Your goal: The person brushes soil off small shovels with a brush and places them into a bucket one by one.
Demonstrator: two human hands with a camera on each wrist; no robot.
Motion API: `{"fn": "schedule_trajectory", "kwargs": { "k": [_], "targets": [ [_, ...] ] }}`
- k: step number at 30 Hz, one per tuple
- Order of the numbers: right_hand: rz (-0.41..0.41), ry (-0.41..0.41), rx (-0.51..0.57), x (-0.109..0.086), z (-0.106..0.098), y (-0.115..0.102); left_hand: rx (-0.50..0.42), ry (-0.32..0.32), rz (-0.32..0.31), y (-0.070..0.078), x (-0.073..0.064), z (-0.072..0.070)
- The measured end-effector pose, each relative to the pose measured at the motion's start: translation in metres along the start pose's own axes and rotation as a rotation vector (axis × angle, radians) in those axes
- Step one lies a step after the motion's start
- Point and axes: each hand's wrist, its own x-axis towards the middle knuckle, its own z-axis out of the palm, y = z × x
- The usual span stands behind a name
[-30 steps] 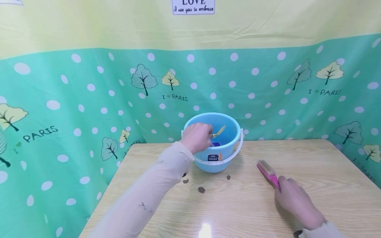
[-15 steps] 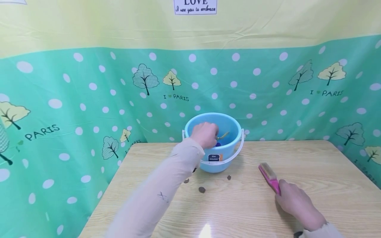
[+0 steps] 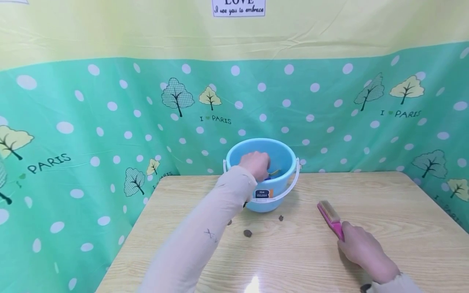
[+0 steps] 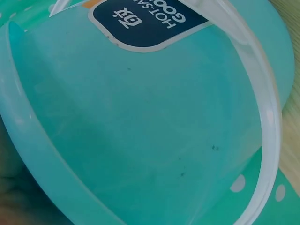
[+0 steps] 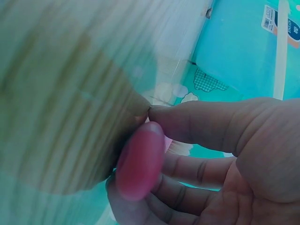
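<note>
A light blue bucket (image 3: 272, 187) with a white handle stands at the table's back edge. My left hand (image 3: 256, 165) reaches over its near rim, and the fingers are hidden inside, so what they hold does not show. Beside that hand, a thin yellow item (image 3: 274, 172) and a bit of dark blue show inside the bucket. The left wrist view is filled by the bucket's outer wall (image 4: 140, 108). Over the table at the right, my right hand (image 3: 360, 248) grips a pink brush (image 3: 331, 217) by its handle, bristles up.
Small dark lumps lie before the bucket, one nearer (image 3: 248, 233), another to the right (image 3: 281, 218), one partly behind the left sleeve (image 3: 205, 232). The wooden table (image 3: 300, 260) meets a green and yellow patterned curtain (image 3: 322, 89) at the back.
My left hand has moved right and deeper into the bucket. The yellow item beside it has tipped lower. My right hand and the brush have barely moved.
</note>
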Motion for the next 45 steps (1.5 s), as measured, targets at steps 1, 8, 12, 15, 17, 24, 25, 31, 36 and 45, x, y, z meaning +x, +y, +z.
{"fn": "schedule_trajectory", "kwargs": {
  "k": [1, 8, 12, 15, 17, 24, 25, 31, 36, 45],
  "targets": [
    [0.0, 0.001, 0.0, 0.0, 0.0, 0.0, -0.001, -0.002, -0.001, 0.0, 0.0, 0.0],
    [-0.002, -0.005, -0.005, 0.0, 0.0, -0.001, -0.036, -0.002, 0.001, 0.0, -0.003, -0.001],
    [-0.005, -0.002, -0.014, 0.001, 0.001, 0.0, -0.057, -0.004, 0.014, 0.001, -0.006, -0.002],
    [-0.008, -0.002, -0.016, 0.001, 0.001, 0.0, -0.061, -0.011, 0.032, 0.001, -0.009, -0.004],
    [-0.009, -0.002, -0.014, 0.0, 0.001, -0.001, -0.071, -0.02, 0.047, 0.001, -0.01, -0.006],
    [0.011, -0.02, 0.002, 0.0, 0.0, -0.002, -0.218, 0.038, 0.084, -0.008, -0.015, -0.012],
    [0.012, -0.021, 0.002, 0.0, 0.0, -0.002, -0.238, 0.052, 0.088, -0.01, -0.017, -0.014],
    [0.013, -0.021, 0.005, 0.0, 0.0, -0.002, -0.286, 0.136, 0.12, -0.018, -0.03, -0.02],
    [0.025, -0.031, 0.016, -0.001, 0.0, -0.002, -0.287, 0.22, 0.13, -0.026, -0.044, -0.021],
    [0.027, 0.026, 0.028, -0.005, -0.005, -0.005, -0.212, 0.348, 0.165, -0.035, -0.074, -0.009]
  ]
}}
